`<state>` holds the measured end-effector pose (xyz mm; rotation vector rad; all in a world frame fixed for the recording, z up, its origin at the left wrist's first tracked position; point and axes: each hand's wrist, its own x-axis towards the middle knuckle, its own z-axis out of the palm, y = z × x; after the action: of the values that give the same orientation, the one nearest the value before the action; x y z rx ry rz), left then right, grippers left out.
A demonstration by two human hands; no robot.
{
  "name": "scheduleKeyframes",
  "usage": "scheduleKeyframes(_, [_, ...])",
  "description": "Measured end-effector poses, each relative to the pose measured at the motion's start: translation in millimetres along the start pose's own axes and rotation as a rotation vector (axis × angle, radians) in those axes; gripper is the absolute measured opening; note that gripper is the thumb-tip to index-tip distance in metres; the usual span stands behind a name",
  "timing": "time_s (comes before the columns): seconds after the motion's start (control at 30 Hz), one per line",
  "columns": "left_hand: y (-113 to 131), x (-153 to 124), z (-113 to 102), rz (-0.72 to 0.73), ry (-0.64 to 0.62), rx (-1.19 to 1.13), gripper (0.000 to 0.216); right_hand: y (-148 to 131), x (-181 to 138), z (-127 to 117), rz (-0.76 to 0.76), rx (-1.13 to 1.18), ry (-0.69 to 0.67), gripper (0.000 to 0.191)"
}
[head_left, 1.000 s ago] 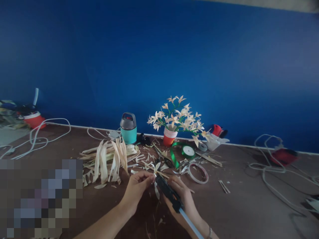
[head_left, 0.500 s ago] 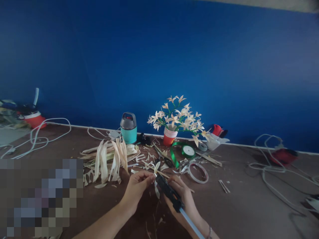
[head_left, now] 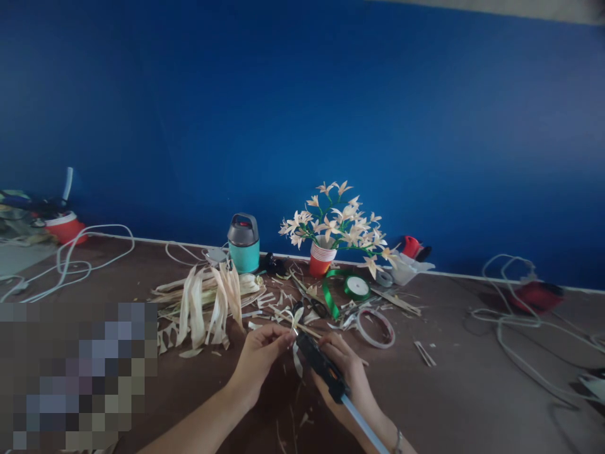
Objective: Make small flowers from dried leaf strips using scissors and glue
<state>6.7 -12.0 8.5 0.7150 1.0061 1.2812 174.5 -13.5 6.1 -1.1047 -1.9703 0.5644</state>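
Observation:
My right hand (head_left: 347, 372) is wrapped round a black hot glue gun (head_left: 321, 366), from whose back a long pale glue stick (head_left: 363, 424) sticks out. The gun's metal nozzle meets a small pale husk flower (head_left: 297, 316) just beyond my left fingertips. My left hand (head_left: 267, 350) is closed, its thumb and forefinger pinching this flower near its base. A pale husk strip (head_left: 297, 360) shows below the nozzle. Behind both hands, a pair of scissors (head_left: 319, 307) lies among husk scraps.
Dried husks (head_left: 208, 302) are heaped at left beside a turquoise container (head_left: 244, 255). Finished husk flowers stand in stacked red-and-white paper cups (head_left: 322, 258). Green ribbon (head_left: 358, 287), a tape roll (head_left: 375, 329) and white cables (head_left: 503, 321) lie to the right. A blue wall (head_left: 302, 113) bounds the table's back.

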Motion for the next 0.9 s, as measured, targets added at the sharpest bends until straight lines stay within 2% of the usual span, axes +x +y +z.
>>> scheduleKeyframes(0.2, [3.6, -0.7, 2.1, -0.014, 0.014, -0.01, 0.025, -0.4, -1.0, 1.9, 0.013, 0.021, 0.003, 0.008])
scheduleKeyframes(0.63, [0.3, 1.2, -0.2, -0.012, -0.019, -0.013, 0.024, 4.5, -2.0, 2.3, 0.011, 0.02, -0.014, 0.006])
scheduleKeyframes(0.9, [2.2, -1.0, 1.2, -0.021, 0.006, 0.007, 0.025, 1.5, -2.1, 1.2, 0.037, -0.001, -0.004, 0.006])
